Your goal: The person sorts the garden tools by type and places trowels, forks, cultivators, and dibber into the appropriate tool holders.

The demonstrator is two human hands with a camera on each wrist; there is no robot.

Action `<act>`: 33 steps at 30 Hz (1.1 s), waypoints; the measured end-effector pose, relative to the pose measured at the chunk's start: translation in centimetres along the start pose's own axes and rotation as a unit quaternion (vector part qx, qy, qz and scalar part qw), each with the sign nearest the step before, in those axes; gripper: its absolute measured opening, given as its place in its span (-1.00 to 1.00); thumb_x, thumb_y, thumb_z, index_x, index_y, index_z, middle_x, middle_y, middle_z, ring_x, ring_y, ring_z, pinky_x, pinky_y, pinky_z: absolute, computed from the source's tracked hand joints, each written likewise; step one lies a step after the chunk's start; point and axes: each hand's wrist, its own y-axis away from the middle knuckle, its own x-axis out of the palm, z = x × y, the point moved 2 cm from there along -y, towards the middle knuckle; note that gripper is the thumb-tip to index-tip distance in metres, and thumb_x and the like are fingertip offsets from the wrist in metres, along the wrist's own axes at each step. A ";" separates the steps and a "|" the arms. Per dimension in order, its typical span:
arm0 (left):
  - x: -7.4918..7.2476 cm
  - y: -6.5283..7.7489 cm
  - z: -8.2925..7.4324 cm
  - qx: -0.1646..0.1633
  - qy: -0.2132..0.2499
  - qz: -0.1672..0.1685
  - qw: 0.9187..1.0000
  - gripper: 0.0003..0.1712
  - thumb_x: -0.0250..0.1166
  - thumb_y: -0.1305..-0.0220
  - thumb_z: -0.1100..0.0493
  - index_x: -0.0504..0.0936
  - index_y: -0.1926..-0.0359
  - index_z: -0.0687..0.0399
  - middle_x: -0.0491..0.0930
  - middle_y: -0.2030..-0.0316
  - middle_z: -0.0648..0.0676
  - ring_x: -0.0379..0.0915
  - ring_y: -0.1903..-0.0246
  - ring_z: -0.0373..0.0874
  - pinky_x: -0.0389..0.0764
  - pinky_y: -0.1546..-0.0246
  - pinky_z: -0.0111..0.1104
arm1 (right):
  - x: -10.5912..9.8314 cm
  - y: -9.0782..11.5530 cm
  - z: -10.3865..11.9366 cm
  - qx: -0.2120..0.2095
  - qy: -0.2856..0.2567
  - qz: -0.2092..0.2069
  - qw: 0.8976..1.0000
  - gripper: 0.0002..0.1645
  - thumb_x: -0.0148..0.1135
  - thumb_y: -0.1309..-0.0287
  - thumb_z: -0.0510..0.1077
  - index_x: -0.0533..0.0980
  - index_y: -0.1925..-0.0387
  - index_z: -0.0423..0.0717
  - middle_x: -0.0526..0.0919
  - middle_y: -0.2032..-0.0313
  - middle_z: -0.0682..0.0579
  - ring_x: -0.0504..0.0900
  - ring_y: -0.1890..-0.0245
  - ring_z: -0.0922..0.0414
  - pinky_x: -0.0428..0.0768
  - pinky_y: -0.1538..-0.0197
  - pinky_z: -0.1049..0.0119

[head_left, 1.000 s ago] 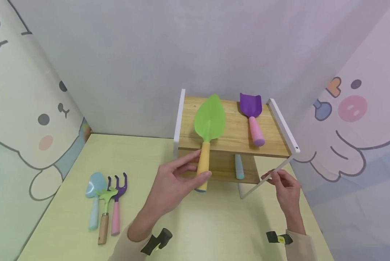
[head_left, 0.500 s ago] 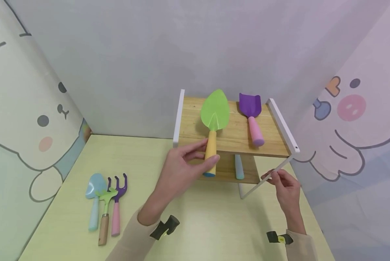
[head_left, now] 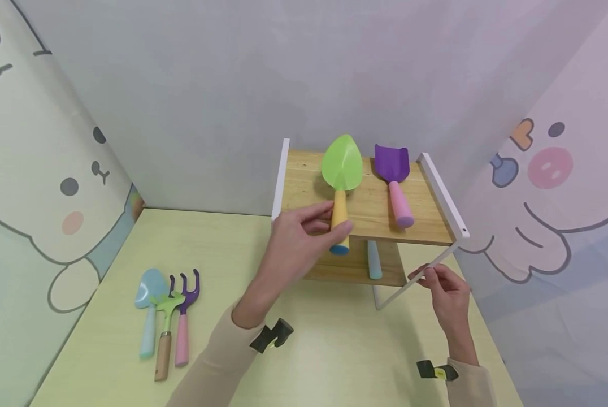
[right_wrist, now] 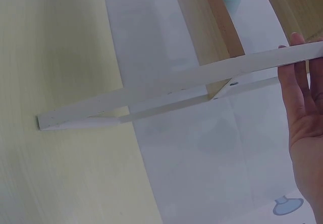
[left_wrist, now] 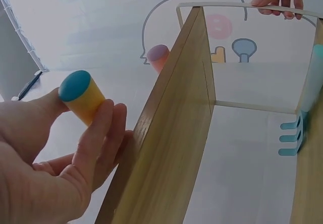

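My left hand [head_left: 304, 240] pinches the yellow handle of a garden trowel [head_left: 342, 164] with a green leaf-shaped blade. The blade lies over the top board of a two-tier wooden shelf [head_left: 309, 164]; whether it touches the wood I cannot tell. In the left wrist view the handle's blue end [left_wrist: 74, 86] points toward the camera. To the trowel's right, a purple shovel [head_left: 392, 164] with a pink handle rests on the same board. My right hand [head_left: 448, 297] grips the slanted white frame [head_left: 405, 287] at the shelf's front right, also seen in the right wrist view.
A small teal rake [left_wrist: 302, 130] lies on the lower board, its handle toward the front. On the table at left lie a light blue trowel [head_left: 151, 288], a green rake [head_left: 166, 308] with a wooden handle, and a purple fork [head_left: 189, 294]. Curtain walls stand behind and beside.
My left hand has carried the green trowel to the right and farther back over the top board, closer to the purple shovel. The right hand keeps its hold on the frame.
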 end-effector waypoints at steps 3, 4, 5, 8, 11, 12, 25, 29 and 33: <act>0.3 -0.6 -0.1 -0.002 -0.007 0.000 1.000 -0.46 0.53 -0.23 0.06 0.69 -0.18 0.18 0.78 0.13 0.00 0.75 0.20 -0.21 0.74 0.20 -0.33 | 0.0 0.0 0.1 0.004 0.010 0.000 1.000 -0.85 0.02 -0.43 -0.52 0.51 0.18 -0.61 0.77 0.27 0.04 0.79 0.26 0.19 0.72 0.09 0.36; 0.4 -0.8 -0.1 -0.001 -0.010 -0.001 1.000 -0.46 0.53 -0.24 0.06 0.69 -0.18 0.19 0.78 0.14 0.01 0.75 0.20 -0.21 0.74 0.20 -0.33 | 0.0 0.0 0.1 0.004 0.013 0.000 1.000 -0.85 0.02 -0.43 -0.52 0.51 0.17 -0.62 0.77 0.27 0.04 0.79 0.26 0.19 0.72 0.09 0.36; 0.5 -0.9 -0.2 -0.002 -0.012 -0.003 1.000 -0.47 0.52 -0.24 0.06 0.69 -0.17 0.19 0.78 0.14 0.01 0.75 0.20 -0.22 0.74 0.19 -0.34 | 0.0 0.0 0.1 0.004 0.013 0.000 1.000 -0.85 0.02 -0.43 -0.52 0.51 0.17 -0.61 0.77 0.27 0.04 0.79 0.25 0.19 0.72 0.09 0.36; 0.8 -1.5 -0.2 0.001 -0.015 -0.007 1.000 -0.50 0.51 -0.26 0.06 0.71 -0.14 0.22 0.79 0.15 0.04 0.75 0.20 -0.21 0.74 0.17 -0.35 | 0.0 0.0 0.1 -0.001 0.009 0.003 1.000 -0.85 0.02 -0.43 -0.52 0.50 0.18 -0.63 0.77 0.27 0.03 0.79 0.25 0.18 0.72 0.10 0.36; 1.0 -1.9 -0.4 0.001 -0.032 -0.016 0.999 -0.53 0.51 -0.26 0.04 0.73 -0.10 0.21 0.79 0.18 0.04 0.75 0.21 -0.23 0.74 0.17 -0.37 | 0.0 0.0 0.0 -0.003 0.005 0.007 1.000 -0.85 0.02 -0.42 -0.53 0.50 0.17 -0.63 0.77 0.26 0.02 0.79 0.25 0.18 0.72 0.09 0.35; 1.0 -2.1 -0.4 0.001 -0.040 -0.019 0.999 -0.53 0.51 -0.26 0.02 0.74 -0.09 0.20 0.79 0.19 0.03 0.75 0.22 -0.23 0.73 0.18 -0.37 | 0.0 0.0 0.0 -0.004 0.003 0.007 1.000 -0.85 0.01 -0.42 -0.54 0.50 0.17 -0.63 0.77 0.26 0.01 0.79 0.25 0.18 0.72 0.09 0.35; 1.5 -3.6 -0.7 -0.025 -0.076 -0.002 0.997 -0.53 0.43 -0.34 -0.06 0.76 -0.05 0.22 0.79 0.18 0.06 0.72 0.21 -0.22 0.71 0.17 -0.39 | -0.1 0.0 0.0 0.011 0.010 0.003 1.000 -0.84 0.02 -0.44 -0.50 0.49 0.17 -0.63 0.77 0.27 0.05 0.79 0.25 0.19 0.72 0.09 0.35; 1.7 -3.8 -0.8 -0.025 -0.088 0.006 0.996 -0.56 0.40 -0.37 -0.05 0.75 -0.06 0.20 0.79 0.19 0.05 0.72 0.22 -0.22 0.70 0.17 -0.39 | -0.1 0.0 0.0 0.012 0.016 0.001 1.000 -0.83 0.03 -0.45 -0.49 0.48 0.16 -0.66 0.77 0.28 0.06 0.79 0.25 0.20 0.72 0.08 0.37; 2.0 -4.0 -0.7 -0.007 -0.099 0.009 0.995 -0.59 0.37 -0.40 -0.01 0.75 -0.05 0.23 0.79 0.21 0.08 0.72 0.24 -0.21 0.70 0.22 -0.40 | -0.1 0.0 0.0 0.010 0.013 0.003 1.000 -0.83 0.02 -0.45 -0.50 0.49 0.16 -0.64 0.77 0.28 0.05 0.79 0.25 0.20 0.72 0.08 0.37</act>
